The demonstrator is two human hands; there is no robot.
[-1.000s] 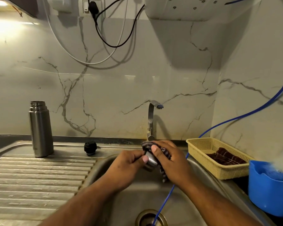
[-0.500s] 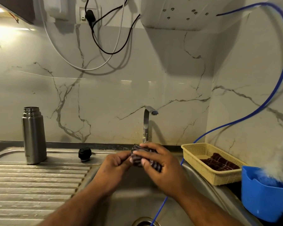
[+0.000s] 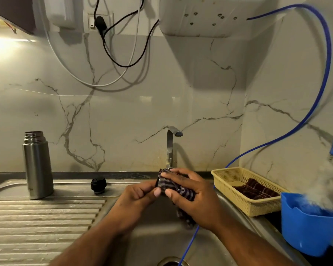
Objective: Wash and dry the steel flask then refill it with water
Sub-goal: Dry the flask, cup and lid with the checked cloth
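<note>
Both hands are together over the sink basin (image 3: 152, 239), just below the tap (image 3: 170, 148). The left hand (image 3: 136, 196) has its fingers curled and pinches the left end of a striped cloth (image 3: 168, 184) with its thumb. The right hand (image 3: 194, 196) is wrapped over the same cloth from the 3 o'clock side, fingers across the top and thumb underneath. A loose tail of the cloth hangs below the right palm. What the cloth covers cannot be told.

The steel flask (image 3: 38, 166) stands upright and uncapped at the rear of the ribbed drainboard (image 3: 37, 227), at 9 o'clock from the hands and well apart from them. A black stopper (image 3: 98, 185) sits on the sink ledge between the flask and the hands, touching neither.

At 3 o'clock from the hands, a yellow mesh basket (image 3: 263, 208) holds a dark checked cloth (image 3: 256, 190). A blue jug (image 3: 311, 233) stands just beside the basket at its 4 o'clock. A thin blue hose (image 3: 189, 241) runs from under the right wrist down to the drain (image 3: 168, 263) at 6 o'clock.
</note>
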